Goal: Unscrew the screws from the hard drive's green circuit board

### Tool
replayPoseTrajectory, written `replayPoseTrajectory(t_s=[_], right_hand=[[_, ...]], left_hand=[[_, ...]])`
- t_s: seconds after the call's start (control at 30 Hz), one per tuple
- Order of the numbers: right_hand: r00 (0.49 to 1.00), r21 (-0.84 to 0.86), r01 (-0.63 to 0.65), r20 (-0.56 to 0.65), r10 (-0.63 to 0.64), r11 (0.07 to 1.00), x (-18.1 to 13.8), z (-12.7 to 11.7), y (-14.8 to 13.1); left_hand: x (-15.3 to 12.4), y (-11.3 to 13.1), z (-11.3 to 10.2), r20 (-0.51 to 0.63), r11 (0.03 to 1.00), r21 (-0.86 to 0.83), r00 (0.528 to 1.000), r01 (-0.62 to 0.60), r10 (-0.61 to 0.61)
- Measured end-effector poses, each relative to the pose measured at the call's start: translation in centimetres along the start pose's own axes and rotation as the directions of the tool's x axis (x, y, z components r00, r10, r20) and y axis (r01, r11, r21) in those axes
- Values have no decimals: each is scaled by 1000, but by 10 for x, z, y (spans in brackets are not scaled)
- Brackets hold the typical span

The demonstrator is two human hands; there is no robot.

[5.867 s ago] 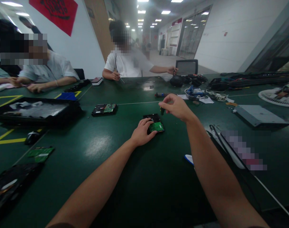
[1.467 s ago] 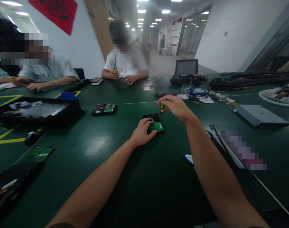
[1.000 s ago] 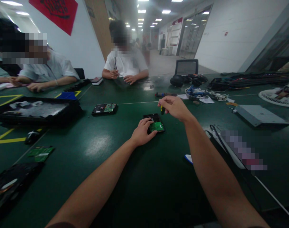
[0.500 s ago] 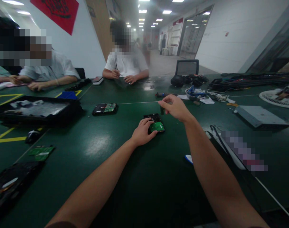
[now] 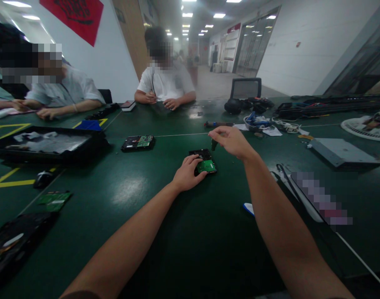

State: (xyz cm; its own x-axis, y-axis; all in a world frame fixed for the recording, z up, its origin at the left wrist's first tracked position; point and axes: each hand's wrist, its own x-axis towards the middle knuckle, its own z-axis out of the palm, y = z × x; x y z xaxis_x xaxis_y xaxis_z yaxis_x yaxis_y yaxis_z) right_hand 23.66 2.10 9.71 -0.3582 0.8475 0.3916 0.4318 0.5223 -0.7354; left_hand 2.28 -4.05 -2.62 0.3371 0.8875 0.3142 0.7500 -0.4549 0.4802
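Note:
A hard drive (image 5: 206, 165) with a green circuit board lies flat on the dark green table. My left hand (image 5: 189, 172) grips it from the left, fingers over the far part and thumb along the near edge. Above the drive's far right corner, my right hand (image 5: 229, 141) pinches a short dark screwdriver (image 5: 214, 144) that points down. Its tip is too small to make out, so I cannot tell whether it touches the drive.
Another hard drive (image 5: 138, 143) lies to the left, beyond a loose green circuit board (image 5: 55, 200) and a black tray (image 5: 98, 141). An electric screwdriver (image 5: 219, 124), cables (image 5: 258, 121) and a grey metal box (image 5: 342, 151) lie at right. Two people sit across the table.
My right hand has shifted very slightly right and down with the screwdriver, which tilts a little differently. My left hand stays put on the hard drive.

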Motion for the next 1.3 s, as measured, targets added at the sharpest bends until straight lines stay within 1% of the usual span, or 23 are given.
replayPoseTrajectory(t_s=[0.1,0.17,0.23,0.3,0.37,0.47,0.57,0.63,0.77,0.83,1.03,1.17,1.3], right_hand=[[998,85,-69,10,68,994,-1,2,-2],[996,106,-88,4,89,990,-1,3,-3],[997,48,-74,-11,75,996,-1,3,-3],[1000,-42,-30,-12,29,999,-1,3,-2],[1000,-90,17,-3,-18,996,-1,2,0],[999,-59,36,-22,-37,998,0,1,3],[998,-17,-31,-49,30,999,0,0,6],[997,-14,-50,-52,50,999,1,0,7],[999,-47,10,-37,-12,999,1,0,7],[999,-55,19,-32,-20,998,0,-1,5],[998,53,-67,-12,68,996,0,-1,2],[997,6,-52,-51,52,999,1,0,4],[1000,-12,-30,-8,30,999,-1,-1,0]], left_hand=[[0,-1,1,-7,1000,1,1000,-2,2],[0,-1,2,-9,1000,1,1000,-3,3],[1,-1,2,-11,1000,1,1000,-3,3],[1,0,2,-13,1000,-1,1000,-1,1],[0,0,1,-14,1000,-4,1000,1,-1],[0,1,0,-8,1000,-8,1000,1,-1],[0,2,-1,-1,1000,-12,1000,-3,3],[0,2,-1,-1,1000,-10,1000,-1,1],[0,1,-2,3,1000,-9,1000,3,-3],[0,2,-2,6,1000,-12,1000,1,-1],[-1,3,-4,8,1000,-17,1000,12,-12],[0,2,-2,-2,1000,-21,1000,8,-8],[0,0,0,-9,1000,-17,1000,-3,3]])
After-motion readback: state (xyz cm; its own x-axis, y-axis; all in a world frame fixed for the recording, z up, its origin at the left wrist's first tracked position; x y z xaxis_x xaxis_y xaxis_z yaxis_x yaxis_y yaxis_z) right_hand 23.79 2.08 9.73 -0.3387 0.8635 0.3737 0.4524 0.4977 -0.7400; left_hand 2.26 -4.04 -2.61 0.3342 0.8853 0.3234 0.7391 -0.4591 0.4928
